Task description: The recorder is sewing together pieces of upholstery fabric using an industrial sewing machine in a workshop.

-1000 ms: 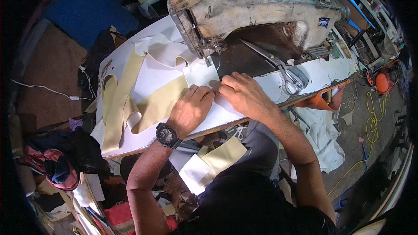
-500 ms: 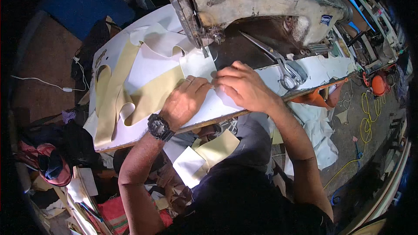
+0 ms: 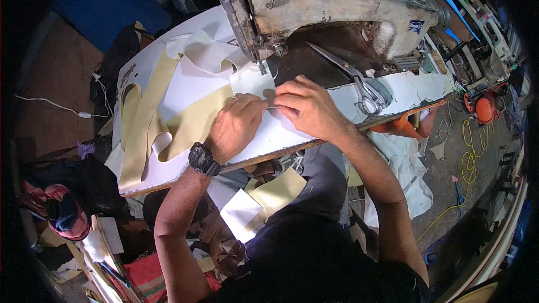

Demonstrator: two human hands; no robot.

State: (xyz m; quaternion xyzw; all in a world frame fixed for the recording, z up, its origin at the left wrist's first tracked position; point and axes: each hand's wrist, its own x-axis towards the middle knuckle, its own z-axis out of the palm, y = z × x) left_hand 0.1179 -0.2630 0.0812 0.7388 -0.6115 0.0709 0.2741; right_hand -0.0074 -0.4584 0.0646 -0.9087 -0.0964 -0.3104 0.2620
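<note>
A long white strip with a cream back [image 3: 199, 113] lies in loops over the white table, its near end running under the sewing machine's needle area. My left hand [image 3: 238, 120], with a black watch on its wrist, has its fingers pinched at the strip's edge. Facing it, my right hand [image 3: 309, 106] is also closed in a pinch. A thin pale edge shows between the fingertips; the exact grip is hidden. Just beyond my hands stands the worn sewing machine [image 3: 331, 0]. Large metal scissors [image 3: 353, 76] lie to the right of my right hand.
Cut white and cream pieces [image 3: 269, 199] rest on my lap. The table's front edge [image 3: 269, 156] passes below my forearms. White sheeting [image 3: 398, 185] and a yellow cord [image 3: 469, 163] are on the floor at right. Bags and scraps crowd the lower left.
Both hands have shifted slightly away from me, fingertips still close together. A thin pale edge now shows more plainly between them. The scissors and looped strip stay in place.
</note>
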